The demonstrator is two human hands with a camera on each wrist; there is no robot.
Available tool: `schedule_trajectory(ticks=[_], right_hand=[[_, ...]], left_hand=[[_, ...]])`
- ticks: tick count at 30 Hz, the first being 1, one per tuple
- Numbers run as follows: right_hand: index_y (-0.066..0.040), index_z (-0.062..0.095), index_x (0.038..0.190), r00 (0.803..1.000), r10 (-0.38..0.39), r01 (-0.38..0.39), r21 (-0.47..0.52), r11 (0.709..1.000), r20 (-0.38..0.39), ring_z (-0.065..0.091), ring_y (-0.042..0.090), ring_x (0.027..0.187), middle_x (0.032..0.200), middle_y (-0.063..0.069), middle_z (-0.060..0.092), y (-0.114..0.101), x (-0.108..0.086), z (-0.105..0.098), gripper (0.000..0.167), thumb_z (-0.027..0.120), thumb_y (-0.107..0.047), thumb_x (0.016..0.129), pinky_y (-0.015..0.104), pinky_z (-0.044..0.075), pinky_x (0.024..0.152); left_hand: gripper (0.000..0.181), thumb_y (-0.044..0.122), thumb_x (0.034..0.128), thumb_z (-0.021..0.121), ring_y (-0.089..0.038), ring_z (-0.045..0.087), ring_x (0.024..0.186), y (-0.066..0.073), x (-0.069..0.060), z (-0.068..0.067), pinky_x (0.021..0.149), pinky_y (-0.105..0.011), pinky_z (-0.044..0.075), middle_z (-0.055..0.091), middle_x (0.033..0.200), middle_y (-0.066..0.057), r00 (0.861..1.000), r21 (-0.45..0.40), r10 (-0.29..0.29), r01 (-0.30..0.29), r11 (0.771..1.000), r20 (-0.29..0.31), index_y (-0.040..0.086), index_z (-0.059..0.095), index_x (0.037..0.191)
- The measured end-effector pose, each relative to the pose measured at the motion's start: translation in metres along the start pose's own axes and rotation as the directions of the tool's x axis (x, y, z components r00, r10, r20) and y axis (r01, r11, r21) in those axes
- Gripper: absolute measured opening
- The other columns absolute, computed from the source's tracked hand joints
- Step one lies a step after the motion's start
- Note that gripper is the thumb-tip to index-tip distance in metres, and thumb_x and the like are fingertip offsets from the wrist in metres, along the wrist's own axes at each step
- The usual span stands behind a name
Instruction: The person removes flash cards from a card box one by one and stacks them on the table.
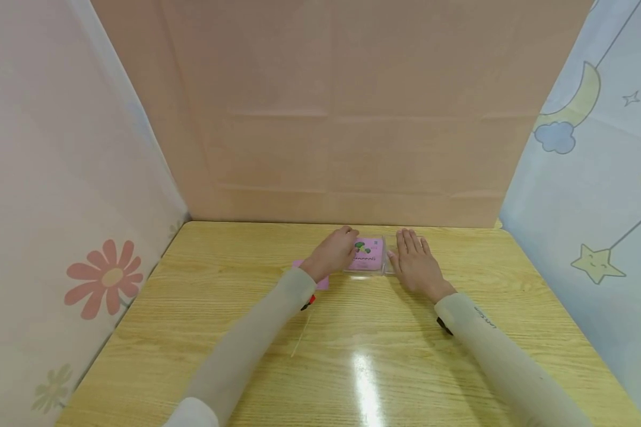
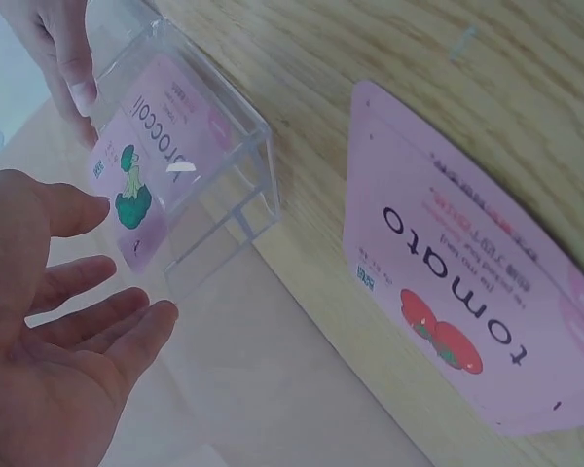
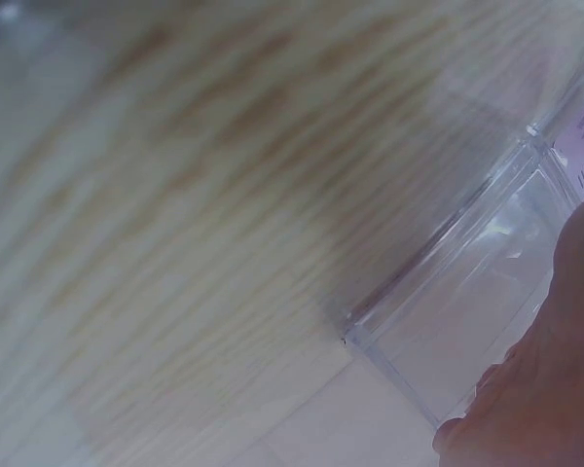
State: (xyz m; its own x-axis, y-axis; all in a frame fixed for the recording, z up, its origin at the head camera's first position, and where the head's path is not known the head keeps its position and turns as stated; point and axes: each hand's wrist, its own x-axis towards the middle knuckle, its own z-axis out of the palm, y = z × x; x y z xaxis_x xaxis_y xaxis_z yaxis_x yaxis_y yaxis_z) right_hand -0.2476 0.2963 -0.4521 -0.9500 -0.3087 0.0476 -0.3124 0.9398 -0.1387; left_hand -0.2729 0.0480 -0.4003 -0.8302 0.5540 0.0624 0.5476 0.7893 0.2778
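A pink broccoli card (image 1: pixel 367 255) lies in a clear plastic box (image 2: pixel 263 165) near the table's back edge. Beside its left side is my left hand (image 1: pixel 332 254), fingers spread and loosely bent, with nothing gripped; whether a fingertip touches the box I cannot tell. My right hand (image 1: pixel 418 267) lies with straight fingers over a second clear plastic section (image 3: pixel 467 292) to the right of the card; the hand hides much of it. A pink tomato card (image 2: pixel 448 263) rests on the table, partly covered by my left wrist in the head view.
The wooden table (image 1: pixel 235 284) meets a tan upright panel (image 1: pixel 326 118) right behind the box. Patterned cloth walls (image 1: pixel 37 148) stand at both sides. A thin pale line (image 1: pixel 301 335) runs along the table below the left wrist.
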Motion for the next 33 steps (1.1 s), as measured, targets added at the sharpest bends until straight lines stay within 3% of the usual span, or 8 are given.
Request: schedule_trajectory(ticks=[6, 17, 33], right_hand=[[0.008, 0.003, 0.165, 1.000, 0.003, -0.003, -0.005, 1.000, 0.003, 0.003, 0.047, 0.164, 0.175, 0.029, 0.007, 0.000, 0.000, 0.000, 0.072, 0.021, -0.040, 0.115, 0.065, 0.004, 0.134], [0.006, 0.000, 0.165, 1.000, 0.008, -0.009, 0.018, 1.000, 0.024, 0.000, 0.046, 0.164, 0.175, 0.028, 0.004, -0.001, 0.000, -0.001, 0.072, 0.023, -0.041, 0.116, 0.066, 0.001, 0.133], [0.008, 0.007, 0.165, 1.000, 0.008, -0.007, 0.016, 1.000, -0.020, 0.007, 0.048, 0.163, 0.174, 0.030, 0.011, -0.003, 0.001, -0.001, 0.070, 0.028, -0.037, 0.115, 0.067, 0.006, 0.133]], left_hand=[[0.044, 0.017, 0.1077, 0.057, -0.028, 0.066, 0.130, 0.004, 0.001, 0.004, 0.107, -0.034, 0.059, 0.056, 0.152, -0.021, 0.999, 0.015, 0.027, -0.027, 1.000, -0.018, -0.002, 0.054, 0.148], [0.048, 0.020, 0.1100, 0.053, -0.036, 0.053, 0.146, 0.013, -0.002, 0.010, 0.116, -0.040, 0.052, 0.046, 0.161, -0.025, 0.998, 0.106, 0.061, -0.061, 0.992, 0.004, 0.000, 0.048, 0.153], [0.051, 0.023, 0.1107, 0.051, -0.036, 0.041, 0.155, 0.017, 0.000, 0.020, 0.124, -0.044, 0.042, 0.040, 0.167, -0.020, 1.000, 0.142, 0.012, -0.015, 0.990, 0.022, 0.004, 0.045, 0.157]])
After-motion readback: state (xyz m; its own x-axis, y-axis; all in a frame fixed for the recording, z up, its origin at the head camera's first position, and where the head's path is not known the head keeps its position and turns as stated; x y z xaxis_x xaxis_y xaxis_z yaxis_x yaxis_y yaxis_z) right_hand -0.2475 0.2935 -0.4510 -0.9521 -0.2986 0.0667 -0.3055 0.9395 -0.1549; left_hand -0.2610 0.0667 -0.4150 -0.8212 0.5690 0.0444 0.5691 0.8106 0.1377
